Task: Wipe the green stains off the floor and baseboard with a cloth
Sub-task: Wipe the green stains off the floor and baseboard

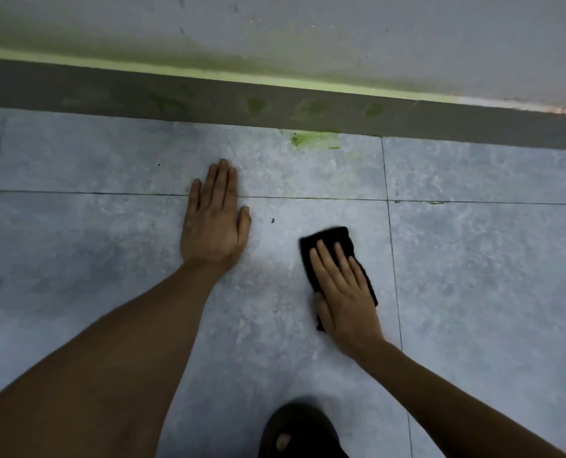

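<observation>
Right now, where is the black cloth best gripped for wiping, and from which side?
Press flat from above: the black cloth lies folded flat on the floor tile under the right hand. Its far edge shows beyond the fingertips; pinch there to lift.

Dark sandal (299,431) at the bottom edge; grey wall (407,38) above, green-tinged near its lower edge.

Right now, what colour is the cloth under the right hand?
Black; the cloth shows clearly in the head view.
</observation>
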